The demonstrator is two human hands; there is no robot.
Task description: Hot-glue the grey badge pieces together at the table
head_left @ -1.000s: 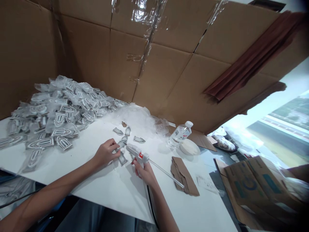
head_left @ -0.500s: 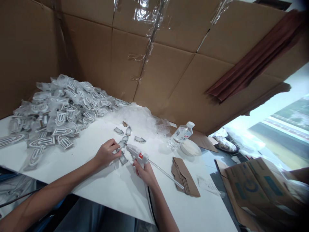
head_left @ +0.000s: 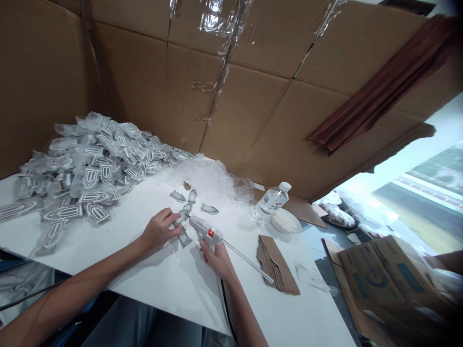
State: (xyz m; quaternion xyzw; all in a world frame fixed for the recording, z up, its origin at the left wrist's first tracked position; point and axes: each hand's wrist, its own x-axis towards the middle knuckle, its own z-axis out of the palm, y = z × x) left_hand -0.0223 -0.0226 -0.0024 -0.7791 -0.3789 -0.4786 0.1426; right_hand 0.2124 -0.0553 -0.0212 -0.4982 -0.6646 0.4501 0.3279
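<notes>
My right hand (head_left: 217, 259) grips a white hot glue gun (head_left: 205, 230) with a red mark; a clear glue stick (head_left: 249, 261) juts from its rear. The nozzle points left, close to the fingers of my left hand (head_left: 161, 228). Those fingers pinch a small grey boat-shaped piece (head_left: 184, 237), partly hidden by the hand. Around the hands lie several similar grey pieces: one to the right (head_left: 210, 208), one at the upper left (head_left: 177, 196) and another above (head_left: 192, 196). A small brown lump (head_left: 186, 185) sits behind them.
A heap of bagged grey-and-white pieces (head_left: 97, 168) fills the table's left. Clear plastic bags (head_left: 206, 176) lie at the back. On the right are a plastic bottle (head_left: 271, 202), a pale bowl (head_left: 285, 221) and folded cardboard (head_left: 277, 267). Cardboard walls (head_left: 144, 86) stand behind; a carton (head_left: 387, 279) is beyond the edge.
Both hands and the glue gun stay almost in place. The glue gun and its stick have shifted very slightly left.
</notes>
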